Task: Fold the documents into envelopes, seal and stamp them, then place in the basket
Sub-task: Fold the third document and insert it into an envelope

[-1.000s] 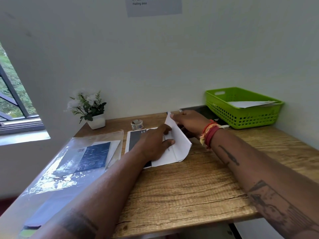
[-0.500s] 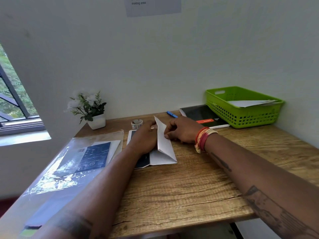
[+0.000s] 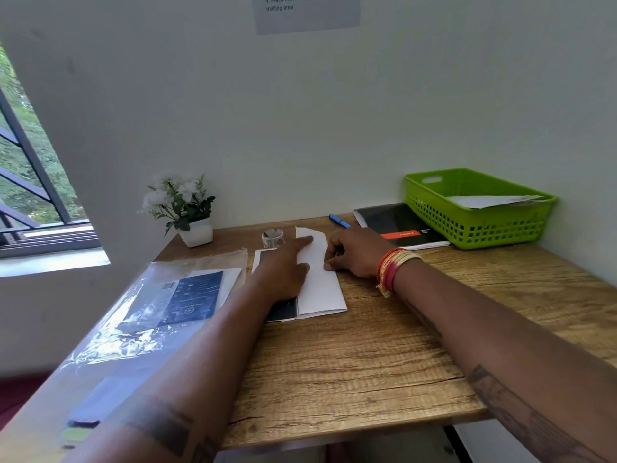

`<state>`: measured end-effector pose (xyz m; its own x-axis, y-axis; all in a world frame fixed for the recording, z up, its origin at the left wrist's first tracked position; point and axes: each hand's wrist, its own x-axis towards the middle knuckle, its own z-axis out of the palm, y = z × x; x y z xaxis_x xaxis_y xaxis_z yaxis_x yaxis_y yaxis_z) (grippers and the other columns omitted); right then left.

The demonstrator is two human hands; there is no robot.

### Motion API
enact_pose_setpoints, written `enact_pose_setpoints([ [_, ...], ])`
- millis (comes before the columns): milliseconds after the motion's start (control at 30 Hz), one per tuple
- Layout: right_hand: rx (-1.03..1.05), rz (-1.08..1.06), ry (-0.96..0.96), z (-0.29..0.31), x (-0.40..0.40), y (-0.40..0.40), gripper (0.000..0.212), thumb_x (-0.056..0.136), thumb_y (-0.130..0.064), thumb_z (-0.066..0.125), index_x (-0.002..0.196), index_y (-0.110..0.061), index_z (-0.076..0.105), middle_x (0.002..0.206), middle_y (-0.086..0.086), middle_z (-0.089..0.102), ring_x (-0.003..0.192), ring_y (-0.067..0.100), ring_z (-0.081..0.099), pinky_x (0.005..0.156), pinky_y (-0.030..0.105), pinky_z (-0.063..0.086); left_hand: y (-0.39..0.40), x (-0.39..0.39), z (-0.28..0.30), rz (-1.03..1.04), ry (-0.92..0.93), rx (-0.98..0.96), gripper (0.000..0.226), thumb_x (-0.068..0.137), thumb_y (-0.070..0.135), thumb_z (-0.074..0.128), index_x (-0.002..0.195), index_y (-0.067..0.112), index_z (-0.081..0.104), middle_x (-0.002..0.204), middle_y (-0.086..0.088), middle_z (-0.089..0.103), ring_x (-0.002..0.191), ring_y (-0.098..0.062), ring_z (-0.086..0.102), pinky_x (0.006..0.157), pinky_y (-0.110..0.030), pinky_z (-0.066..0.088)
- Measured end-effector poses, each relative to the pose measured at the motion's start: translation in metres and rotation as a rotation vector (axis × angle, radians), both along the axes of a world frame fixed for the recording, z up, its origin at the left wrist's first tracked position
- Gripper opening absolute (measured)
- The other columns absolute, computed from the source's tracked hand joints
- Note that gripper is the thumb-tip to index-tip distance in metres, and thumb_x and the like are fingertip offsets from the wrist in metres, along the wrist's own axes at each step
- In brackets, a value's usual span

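While the left hand [image 3: 283, 274] lies flat on the folded white paper [image 3: 319, 279] with its fingers stretched out and the forefinger reaching toward the paper's curved far end, the right hand [image 3: 355, 253] rests against the paper's right edge with its fingers curled, the tips pinching or pressing that edge; I cannot tell which. The paper lies near the middle of the wooden table [image 3: 367, 355], lengthwise away from the person, and overlaps a dark printed sheet [image 3: 282, 310] whose near corner shows under the left wrist. A small roll of tape [image 3: 273, 237] stands just beyond the left fingertips. A blue pen [image 3: 339, 221] lies beyond the right hand, beside a black notebook [image 3: 397, 225] that touches the green basket [image 3: 480, 225] at the table's far right corner. White envelopes [image 3: 484, 201] already lie in the basket. On the left side, a clear plastic sleeve [image 3: 140, 315] holds a sheet with a dark blue print, and a small potted plant [image 3: 187, 208] with white flowers stands by the wall. The right wrist wears red and yellow thread bands [image 3: 394, 269].
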<state>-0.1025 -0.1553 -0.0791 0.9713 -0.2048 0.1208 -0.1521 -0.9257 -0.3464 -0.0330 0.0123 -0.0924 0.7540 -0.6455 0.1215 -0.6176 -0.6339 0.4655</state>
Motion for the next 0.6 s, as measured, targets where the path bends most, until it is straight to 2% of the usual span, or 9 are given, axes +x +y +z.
enact_pose_setpoints([
  [133, 0.019, 0.001, 0.008, 0.0004, -0.0055, -0.0021, 0.021, 0.092, -0.038, 0.069, 0.111, -0.029, 0.072, 0.104, -0.014, 0.060, 0.099, 0.007, 0.054, 0.084, 0.024, 0.042, -0.0052, -0.0013, -0.0038, -0.043, -0.137, 0.128, 0.053, 0.105, 0.019, 0.049, 0.153, 0.039, 0.039, 0.170, -0.001, 0.007, 0.153, -0.024, 0.021, 0.117, -0.034, 0.031],
  [167, 0.023, 0.000, 0.006, 0.0000, -0.0062, -0.0020, 0.021, 0.092, -0.038, 0.069, 0.110, -0.029, 0.072, 0.104, -0.014, 0.060, 0.099, 0.007, 0.054, 0.084, 0.024, 0.042, -0.0051, -0.0010, -0.0047, -0.056, -0.168, 0.142, 0.052, 0.104, 0.017, 0.049, 0.150, 0.041, 0.043, 0.170, 0.001, 0.004, 0.155, -0.024, 0.015, 0.120, -0.036, 0.027],
  [233, 0.039, -0.010, -0.002, -0.0010, -0.0064, -0.0025, 0.020, 0.090, -0.039, 0.071, 0.106, -0.027, 0.072, 0.103, -0.012, 0.064, 0.099, 0.010, 0.058, 0.085, 0.026, 0.045, -0.0053, -0.0016, -0.0054, -0.108, -0.170, 0.164, 0.052, 0.104, 0.013, 0.044, 0.147, 0.042, 0.047, 0.169, 0.002, 0.014, 0.155, -0.023, 0.017, 0.122, -0.038, 0.025],
  [367, 0.090, -0.079, -0.022, -0.0019, -0.0066, -0.0039, 0.025, 0.089, -0.042, 0.071, 0.102, -0.021, 0.070, 0.103, -0.002, 0.068, 0.099, 0.016, 0.062, 0.084, 0.031, 0.051, -0.0059, -0.0027, -0.0052, -0.143, -0.104, 0.167, 0.049, 0.107, 0.014, 0.037, 0.147, 0.040, 0.046, 0.157, -0.002, 0.042, 0.141, -0.021, 0.042, 0.111, -0.033, 0.039],
  [433, 0.076, -0.094, -0.011, -0.0010, -0.0065, -0.0035, 0.025, 0.091, -0.040, 0.070, 0.104, -0.018, 0.071, 0.105, 0.001, 0.068, 0.099, 0.018, 0.063, 0.080, 0.029, 0.049, -0.0058, -0.0020, -0.0050, -0.153, -0.098, 0.156, 0.045, 0.108, 0.018, 0.037, 0.148, 0.036, 0.047, 0.155, -0.002, 0.045, 0.138, -0.020, 0.044, 0.109, -0.032, 0.038],
  [500, 0.065, -0.094, 0.024, 0.0011, -0.0066, -0.0016, 0.026, 0.092, -0.039, 0.069, 0.105, -0.017, 0.071, 0.105, 0.001, 0.068, 0.100, 0.019, 0.063, 0.079, 0.027, 0.047, -0.0063, -0.0007, -0.0053, -0.163, -0.090, 0.154, 0.043, 0.109, 0.022, 0.037, 0.149, 0.033, 0.045, 0.157, 0.000, 0.042, 0.143, -0.020, 0.039, 0.114, -0.034, 0.034],
  [600, 0.029, -0.093, 0.096, 0.0056, -0.0054, -0.0008, 0.029, 0.092, -0.043, 0.068, 0.106, -0.018, 0.070, 0.107, 0.002, 0.068, 0.101, 0.018, 0.062, 0.085, 0.030, 0.050, -0.0075, 0.0002, -0.0070, -0.163, -0.088, 0.157, 0.043, 0.109, 0.023, 0.039, 0.150, 0.032, 0.044, 0.159, 0.001, 0.040, 0.147, -0.019, 0.035, 0.119, -0.036, 0.031],
])
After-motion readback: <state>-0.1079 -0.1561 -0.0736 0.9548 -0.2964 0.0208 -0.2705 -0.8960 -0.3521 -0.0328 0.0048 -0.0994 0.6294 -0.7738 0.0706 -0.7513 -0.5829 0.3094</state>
